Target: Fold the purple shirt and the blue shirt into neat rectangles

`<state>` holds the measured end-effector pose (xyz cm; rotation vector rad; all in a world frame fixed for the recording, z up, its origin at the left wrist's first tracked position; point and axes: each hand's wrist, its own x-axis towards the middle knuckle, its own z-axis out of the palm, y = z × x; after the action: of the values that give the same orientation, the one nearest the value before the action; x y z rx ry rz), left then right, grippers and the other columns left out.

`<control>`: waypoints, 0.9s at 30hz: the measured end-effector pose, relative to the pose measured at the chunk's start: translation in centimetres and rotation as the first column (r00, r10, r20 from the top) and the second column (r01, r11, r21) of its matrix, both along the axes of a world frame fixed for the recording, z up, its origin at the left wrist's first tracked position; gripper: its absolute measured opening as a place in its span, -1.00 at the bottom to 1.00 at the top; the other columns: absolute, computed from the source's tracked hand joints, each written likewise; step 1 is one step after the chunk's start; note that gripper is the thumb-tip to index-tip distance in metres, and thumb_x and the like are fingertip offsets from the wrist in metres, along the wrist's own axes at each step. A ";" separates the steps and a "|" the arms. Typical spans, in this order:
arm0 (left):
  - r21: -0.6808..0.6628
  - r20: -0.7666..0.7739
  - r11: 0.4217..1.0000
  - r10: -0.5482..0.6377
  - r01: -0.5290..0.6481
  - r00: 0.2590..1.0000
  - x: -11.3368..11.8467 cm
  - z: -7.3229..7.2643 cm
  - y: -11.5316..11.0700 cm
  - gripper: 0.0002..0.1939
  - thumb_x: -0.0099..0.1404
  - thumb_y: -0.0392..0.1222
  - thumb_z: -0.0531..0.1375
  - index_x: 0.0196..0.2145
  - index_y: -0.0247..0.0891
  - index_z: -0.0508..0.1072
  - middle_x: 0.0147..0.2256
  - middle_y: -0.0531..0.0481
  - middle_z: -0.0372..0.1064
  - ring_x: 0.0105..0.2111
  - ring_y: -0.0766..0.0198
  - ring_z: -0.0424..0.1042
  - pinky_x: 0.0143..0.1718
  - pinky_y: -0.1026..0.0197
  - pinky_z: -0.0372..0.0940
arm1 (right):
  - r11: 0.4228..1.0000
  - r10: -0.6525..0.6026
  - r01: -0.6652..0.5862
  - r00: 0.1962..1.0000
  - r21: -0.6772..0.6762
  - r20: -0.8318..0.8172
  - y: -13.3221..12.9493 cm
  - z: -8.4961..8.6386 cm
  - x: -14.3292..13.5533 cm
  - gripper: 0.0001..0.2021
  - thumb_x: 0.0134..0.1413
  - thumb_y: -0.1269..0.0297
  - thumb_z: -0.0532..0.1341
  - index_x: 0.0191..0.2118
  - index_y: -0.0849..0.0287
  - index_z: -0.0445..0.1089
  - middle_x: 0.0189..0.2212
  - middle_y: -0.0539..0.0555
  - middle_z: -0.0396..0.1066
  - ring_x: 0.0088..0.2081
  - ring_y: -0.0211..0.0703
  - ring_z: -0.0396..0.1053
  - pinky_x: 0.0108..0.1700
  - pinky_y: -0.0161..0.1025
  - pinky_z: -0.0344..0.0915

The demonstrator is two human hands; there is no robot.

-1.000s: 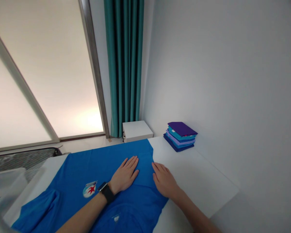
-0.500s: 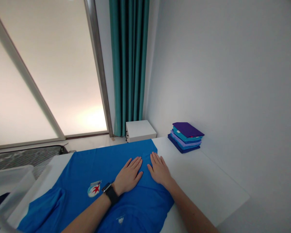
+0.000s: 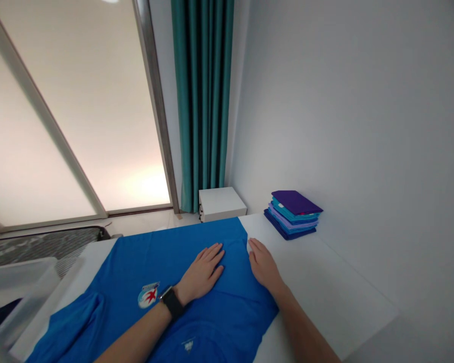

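A blue T-shirt point(image 3: 136, 262) with a round red and white print lies spread over the white table point(image 3: 314, 282). My left hand point(image 3: 201, 272), with a black watch at the wrist, rests flat on the shirt, its fingers stretched out. At the shirt's right edge, my right hand point(image 3: 264, 263) is turned partly on its side, fingers extended and thumb beside them; nothing shows in it. One side of the shirt is folded over toward the middle, and the collar shows near the bottom of the view.
A stack of folded purple and blue cloths point(image 3: 293, 214) stands at the table's back right, by the wall. Beyond the table is a small white cabinet point(image 3: 221, 201) below a green curtain point(image 3: 204, 101). A clear plastic bin point(image 3: 38, 282) sits at the left.
My right hand has slid right, from on top of the shirt to its right edge, and tilted. My left hand has stayed in place on the cloth.
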<state>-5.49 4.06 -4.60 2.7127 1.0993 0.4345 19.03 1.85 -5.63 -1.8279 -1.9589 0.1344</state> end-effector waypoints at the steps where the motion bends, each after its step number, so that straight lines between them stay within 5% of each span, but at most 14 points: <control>1: 0.005 0.002 1.000 -0.013 0.013 1.000 0.1 0.2 0.0 -0.48 0.48 0.03 -0.13 0.29 -0.17 0.15 0.33 -0.08 -0.01 0.32 0.13 -0.01 0.29 -0.06 0.01 | 0.999 0.023 -0.024 0.999 0.024 0.030 -0.2 0.2 -0.5 -0.49 0.24 0.37 -0.11 0.24 0.32 0.22 0.25 0.21 0.18 0.27 -0.08 0.10 0.33 -0.07 -0.06; 8: 0.109 -0.111 0.986 -0.111 0.123 0.988 3.2 1.6 0.6 -0.48 0.47 -0.03 -0.11 0.30 -0.26 0.12 0.32 -0.13 0.02 0.32 0.14 0.00 0.29 -0.06 -0.01 | 0.990 0.136 -0.126 0.975 -0.067 0.178 -0.7 0.1 -2.4 -0.46 0.26 0.36 -0.12 0.33 0.29 0.05 0.35 0.16 -0.05 0.35 -0.08 -0.11 0.34 0.02 -0.14; 13: 0.122 -0.146 0.987 -0.087 0.105 0.985 4.8 0.7 2.0 -0.44 0.46 0.03 -0.12 0.29 -0.28 0.13 0.31 -0.14 0.04 0.31 0.11 0.02 0.29 -0.06 -0.03 | 0.985 0.147 -0.126 0.972 -0.120 0.185 -0.9 -0.2 -2.2 -0.45 0.31 0.24 -0.15 0.35 0.29 0.00 0.36 0.16 -0.13 0.37 -0.08 -0.17 0.35 0.03 -0.25; 27: 0.091 -0.135 0.995 -0.038 0.051 0.990 2.0 -0.6 3.8 -0.36 0.45 0.18 -0.19 0.34 -0.20 0.04 0.33 -0.11 -0.04 0.32 0.13 -0.02 0.31 -0.05 -0.11 | 0.983 0.137 -0.122 0.985 -0.138 0.104 -1.2 0.3 -2.7 -0.43 0.30 0.19 -0.11 0.35 0.31 0.01 0.36 0.18 -0.12 0.37 -0.05 -0.18 0.36 0.05 -0.29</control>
<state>-3.48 7.82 -5.20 2.8798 1.0738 0.3099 16.33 0.68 -5.31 -1.8242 -2.1964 0.2095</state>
